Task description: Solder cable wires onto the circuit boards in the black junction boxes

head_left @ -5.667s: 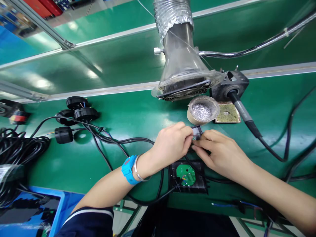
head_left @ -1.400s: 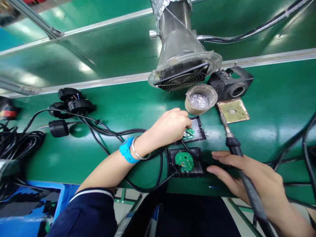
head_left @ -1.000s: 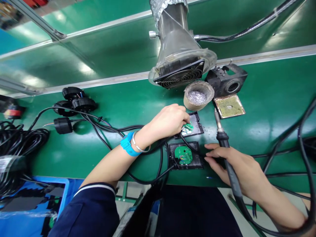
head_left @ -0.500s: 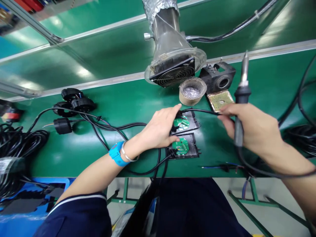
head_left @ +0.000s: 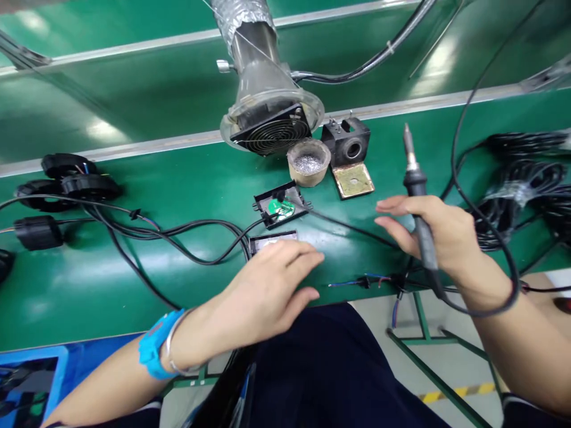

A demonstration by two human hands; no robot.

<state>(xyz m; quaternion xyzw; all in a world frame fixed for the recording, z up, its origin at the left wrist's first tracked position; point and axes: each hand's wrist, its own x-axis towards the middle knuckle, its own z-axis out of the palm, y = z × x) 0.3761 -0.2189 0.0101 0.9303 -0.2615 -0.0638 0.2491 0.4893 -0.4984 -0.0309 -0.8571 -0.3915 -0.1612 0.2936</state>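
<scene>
My right hand [head_left: 439,235] grips a soldering iron [head_left: 418,196], tip upward, between palm and inner fingers; thumb and forefinger point left and stand apart. My left hand [head_left: 272,279], fingers extended and apart, hovers over the front of the bench with nothing visible in it. It partly hides a black housing [head_left: 263,238]. Behind that lies a second black housing [head_left: 267,199] with a green circuit board [head_left: 282,208] inside. A black cable [head_left: 343,223] runs from this housing to the right, passing below my right hand.
A fan-fronted fume extractor [head_left: 272,128] hangs above a round pot of shiny solder bits [head_left: 307,166]. Beside it stands an iron holder [head_left: 350,142] with a sponge tray [head_left: 352,179]. Round black parts [head_left: 89,185] lie left, coiled cables [head_left: 513,190] right. A stripped cable end [head_left: 352,283] lies near the front edge.
My left hand has left the housings and moved toward the bench's front edge. My right thumb and forefinger have let go of the black cable. The view has shifted right.
</scene>
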